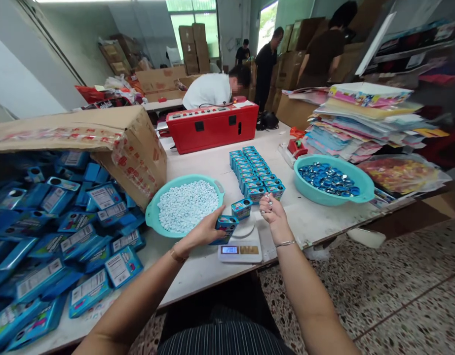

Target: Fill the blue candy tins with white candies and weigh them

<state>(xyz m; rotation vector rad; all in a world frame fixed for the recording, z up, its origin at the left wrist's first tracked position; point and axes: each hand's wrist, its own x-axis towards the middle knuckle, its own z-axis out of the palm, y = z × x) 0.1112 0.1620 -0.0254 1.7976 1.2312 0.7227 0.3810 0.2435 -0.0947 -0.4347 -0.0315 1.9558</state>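
My left hand (206,228) grips a small blue tin (227,224) beside the digital scale (240,250). Another blue tin (241,209) stands upright on the scale's round white pan (245,229), and the lit display shows digits. To the right of the pan, my right hand (272,213) is raised with its fingers curled closed; small shiny spots show at the fingertips, but what they hold is unclear. A turquoise basin (149,217) of pale blue pellets sits left of the scale. Beyond it, several blue tins (255,172) stand in close rows.
A tipped cardboard box (134,153) spills many blue tins at left. At right are a turquoise basin (331,199) of blue-and-silver caps, a red tape dispenser (297,147) and stacked plastic packaging (364,123). A red machine (212,129) stands behind; people work beyond it.
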